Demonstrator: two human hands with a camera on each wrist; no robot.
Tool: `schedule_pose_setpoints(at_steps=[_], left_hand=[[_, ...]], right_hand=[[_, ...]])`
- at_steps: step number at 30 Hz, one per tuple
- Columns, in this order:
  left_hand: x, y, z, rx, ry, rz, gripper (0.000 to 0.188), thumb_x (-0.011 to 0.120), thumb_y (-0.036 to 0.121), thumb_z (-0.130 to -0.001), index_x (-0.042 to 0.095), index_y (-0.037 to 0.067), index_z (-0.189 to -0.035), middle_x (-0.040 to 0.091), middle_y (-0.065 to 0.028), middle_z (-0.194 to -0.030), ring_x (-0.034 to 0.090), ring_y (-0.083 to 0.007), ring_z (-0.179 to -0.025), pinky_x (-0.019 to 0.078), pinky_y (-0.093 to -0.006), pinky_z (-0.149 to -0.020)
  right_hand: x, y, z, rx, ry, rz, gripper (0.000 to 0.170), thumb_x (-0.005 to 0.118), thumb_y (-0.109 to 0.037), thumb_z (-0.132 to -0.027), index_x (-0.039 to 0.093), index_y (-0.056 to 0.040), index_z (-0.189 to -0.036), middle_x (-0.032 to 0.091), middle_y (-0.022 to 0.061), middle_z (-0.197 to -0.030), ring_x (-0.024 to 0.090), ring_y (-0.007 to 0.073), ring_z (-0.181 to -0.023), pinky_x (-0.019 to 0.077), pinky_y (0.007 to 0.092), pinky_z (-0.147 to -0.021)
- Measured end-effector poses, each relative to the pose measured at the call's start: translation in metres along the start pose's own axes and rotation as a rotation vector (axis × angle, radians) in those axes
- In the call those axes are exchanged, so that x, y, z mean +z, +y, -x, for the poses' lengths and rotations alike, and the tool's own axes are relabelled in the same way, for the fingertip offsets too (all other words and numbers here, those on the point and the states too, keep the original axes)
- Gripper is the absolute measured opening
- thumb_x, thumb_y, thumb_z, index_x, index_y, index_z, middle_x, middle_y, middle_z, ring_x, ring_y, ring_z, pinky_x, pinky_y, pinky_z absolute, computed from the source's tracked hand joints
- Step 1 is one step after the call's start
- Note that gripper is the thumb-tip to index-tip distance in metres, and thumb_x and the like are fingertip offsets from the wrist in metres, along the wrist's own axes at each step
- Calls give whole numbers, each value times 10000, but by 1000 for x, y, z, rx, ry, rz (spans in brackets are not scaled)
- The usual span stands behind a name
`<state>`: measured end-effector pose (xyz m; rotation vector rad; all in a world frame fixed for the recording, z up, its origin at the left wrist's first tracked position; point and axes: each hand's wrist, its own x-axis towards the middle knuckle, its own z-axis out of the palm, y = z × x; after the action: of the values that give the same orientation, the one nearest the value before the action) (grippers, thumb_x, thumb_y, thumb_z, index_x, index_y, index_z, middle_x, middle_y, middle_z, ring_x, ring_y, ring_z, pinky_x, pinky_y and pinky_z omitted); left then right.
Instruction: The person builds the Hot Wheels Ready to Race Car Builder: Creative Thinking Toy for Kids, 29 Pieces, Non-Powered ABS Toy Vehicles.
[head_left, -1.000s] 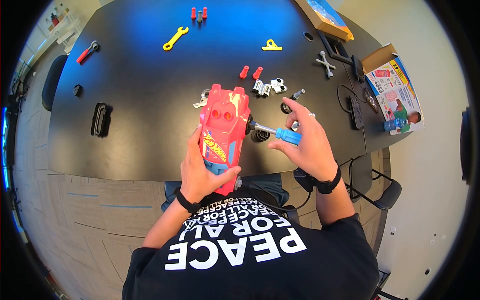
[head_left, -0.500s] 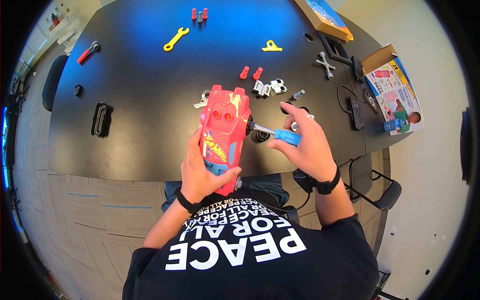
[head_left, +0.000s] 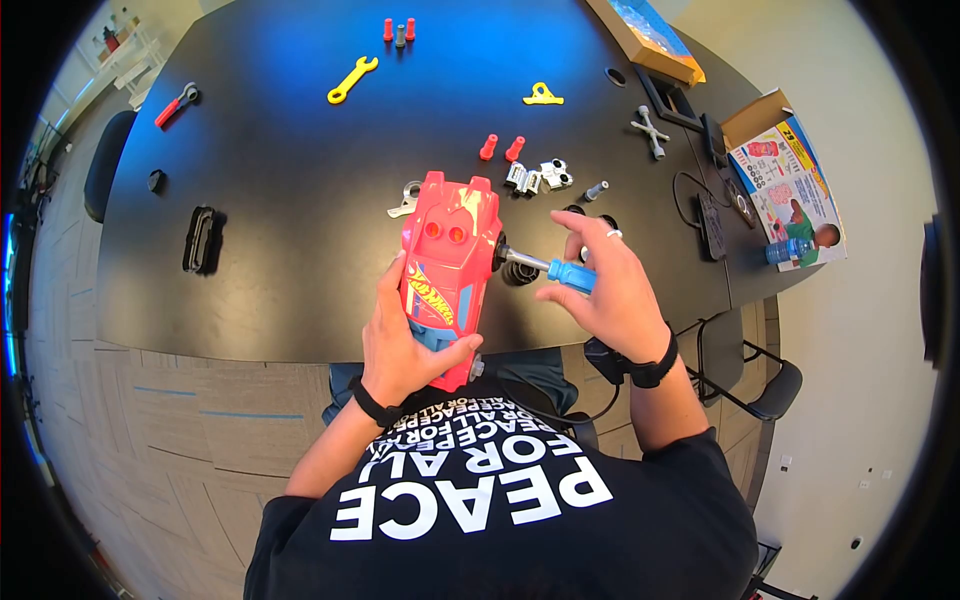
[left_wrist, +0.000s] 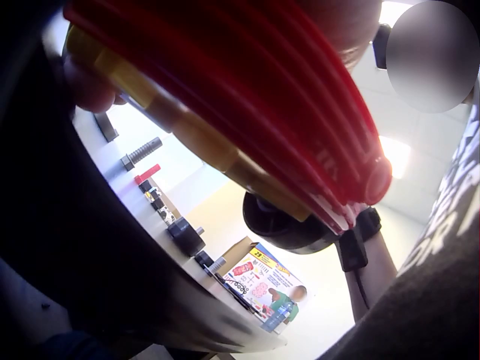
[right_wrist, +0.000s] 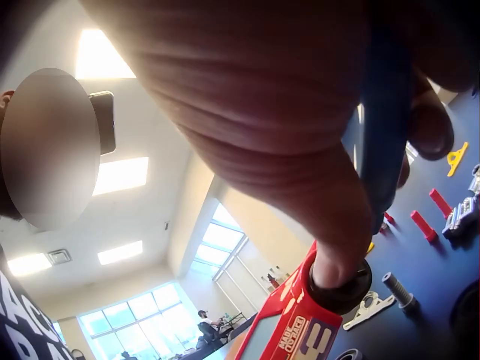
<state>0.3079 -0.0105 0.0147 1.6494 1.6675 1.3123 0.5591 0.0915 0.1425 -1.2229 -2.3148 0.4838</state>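
Note:
My left hand [head_left: 390, 335] grips the tail half of a red toy car [head_left: 450, 215], thumb across its top and fingers along its side. The car is held up near the table's front edge, nose pointing away. A screwdriver with a blue handle [head_left: 572, 275] runs sideways to the black wheel [head_left: 499, 252] on the car's right side, its tip at the wheel's middle. My right hand [head_left: 622, 295] holds the handle between thumb and fingers, index finger raised. In the right wrist view the blue handle [right_wrist: 384, 127] is inside the hand, above the wheel [right_wrist: 352, 289].
Behind the car lie silver engine parts [head_left: 522, 179], red bolts [head_left: 488, 146] and a grey bolt [head_left: 597, 190]. Farther off are a yellow wrench [head_left: 353, 79], a grey cross wrench [head_left: 650, 131] and a red-handled ratchet [head_left: 177, 105]. A printed box [head_left: 788, 180] stands at right.
My right hand has turned slightly round the screwdriver handle, its index fingertip shifting left and nearer. The car and left hand stay almost still.

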Motion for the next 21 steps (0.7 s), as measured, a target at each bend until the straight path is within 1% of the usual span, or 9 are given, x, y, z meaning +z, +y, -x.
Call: schedule_pose_setpoints(at_steps=[3, 6, 7, 9, 12, 13, 15, 18, 21], left_hand=[[0, 1, 0, -14, -8, 8, 1278, 1027, 477, -678, 315, 26, -1639, 609, -266, -1482, 698, -460, -1258, 597, -514, -1003], [0, 1, 0, -22, -10, 10, 1279, 1027, 478, -678, 315, 24, -1639, 609, -265, -1479, 698, -459, -1257, 597, -515, -1002], [0, 0, 0, -13, -7, 2, 1280, 1026, 478, -679, 314, 21, -1640, 614, -265, -1471, 700, -459, -1252, 597, -514, -1000], [0, -1, 0, -2, -4, -6, 1281, 1026, 478, -680, 314, 18, -1640, 619, -265, -1463, 702, -459, -1248, 598, -513, -999], [0, 0, -1, 4, -7, 5, 1282, 1028, 471, -680, 314, 12, -1640, 629, -266, -1449, 707, -459, -1238, 599, -510, -997], [0, 1, -1, 1, -9, 11, 1283, 1030, 467, -678, 314, 10, -1640, 631, -268, -1447, 709, -457, -1238, 598, -508, -1000], [0, 0, -1, -2, -11, 16, 1283, 1031, 462, -677, 315, 9, -1640, 633, -269, -1445, 711, -456, -1238, 598, -506, -1002], [1, -2, 0, 3, -7, 14, 1289, 1034, 457, -674, 313, 8, -1643, 632, -274, -1449, 706, -456, -1252, 597, -505, -1009], [0, -2, 0, 7, -4, 24, 1283, 1030, 450, -681, 310, 6, -1646, 630, -278, -1451, 703, -452, -1265, 590, -493, -1032]], right_hand=[[0, 5, -1, 43, -95, -77, 361, 811, -230, -995, 703, -60, -1294, 764, 115, -847, 725, 322, -766, 527, 433, -687], [1, 6, -2, 45, -113, -94, 314, 799, -231, -1006, 715, -50, -1248, 770, 120, -848, 723, 321, -745, 527, 424, -685], [2, 8, -2, 44, -112, -95, 314, 799, -231, -1006, 715, -50, -1248, 770, 120, -848, 723, 321, -745, 527, 424, -685], [3, 11, -2, 170, -164, -199, 315, 813, -239, -995, 726, -48, -1229, 765, 112, -840, 708, 324, -733, 529, 421, -691], [-4, 0, -6, 197, -176, -180, 308, 843, -243, -966, 748, -35, -1172, 760, 126, -852, 701, 335, -751, 535, 422, -711], [-2, 4, -5, 197, -175, -180, 308, 843, -243, -966, 748, -35, -1172, 760, 126, -852, 701, 335, -751, 535, 422, -711], [4, 14, -3, -71, -98, -115, 317, 878, -246, -927, 764, -27, -1127, 749, 139, -866, 697, 344, -778, 536, 429, -726], [4, 15, -2, 20, -152, -147, 312, 893, -243, -909, 771, -25, -1095, 733, 145, -873, 698, 353, -803, 535, 438, -739], [4, 15, -1, 25, -158, -160, 295, 881, -241, -919, 759, -28, -1084, 729, 143, -872, 695, 362, -795, 532, 448, -733]])
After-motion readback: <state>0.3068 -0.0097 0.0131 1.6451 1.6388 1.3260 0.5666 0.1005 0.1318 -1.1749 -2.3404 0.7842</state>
